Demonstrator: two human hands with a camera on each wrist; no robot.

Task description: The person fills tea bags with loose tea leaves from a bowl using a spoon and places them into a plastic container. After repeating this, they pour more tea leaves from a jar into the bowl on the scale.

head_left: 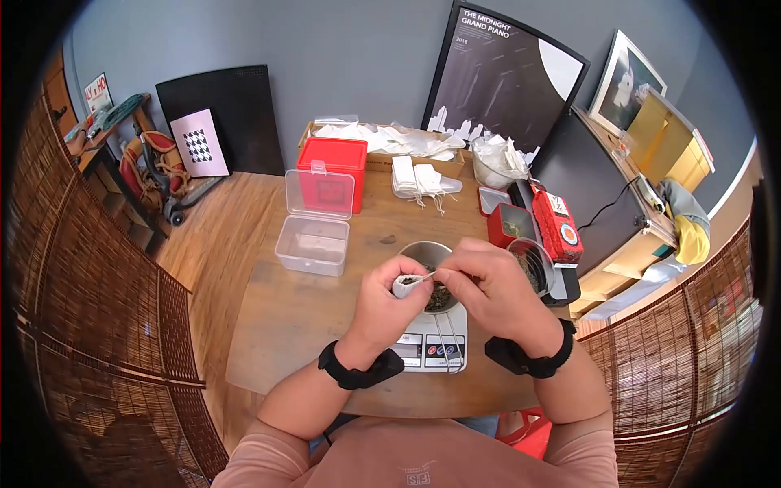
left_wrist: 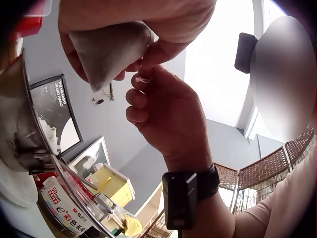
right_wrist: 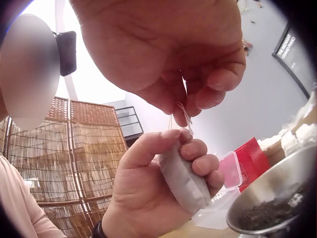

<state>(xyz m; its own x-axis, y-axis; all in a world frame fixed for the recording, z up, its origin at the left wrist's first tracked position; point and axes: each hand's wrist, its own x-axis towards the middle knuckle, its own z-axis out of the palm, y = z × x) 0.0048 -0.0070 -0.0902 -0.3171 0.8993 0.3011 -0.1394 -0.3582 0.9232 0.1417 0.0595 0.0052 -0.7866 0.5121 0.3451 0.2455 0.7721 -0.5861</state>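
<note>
My left hand (head_left: 381,307) grips a small white drawstring pouch (right_wrist: 182,179), its full, rounded body wrapped by the fingers. Thumb and fingertips of my right hand (head_left: 495,291) pinch the thin drawstring (right_wrist: 183,110) just beyond the pouch's mouth. In the left wrist view the filled pouch hangs below the left palm, the right fingertips close beside it. Both hands are over a metal bowl (right_wrist: 262,186) that contains dark dried leaves (right_wrist: 270,213). Under the bowl, a white kitchen scale (head_left: 444,358) stands on the table, partly hidden by the hands.
On the left stands an open clear plastic box (head_left: 311,259), with a red box (head_left: 346,154) behind it. Flat white pouches (head_left: 415,175) lie at the back before a cardboard tray (head_left: 451,167). A red tin (head_left: 500,224) and red packet (head_left: 558,228) stand to the right.
</note>
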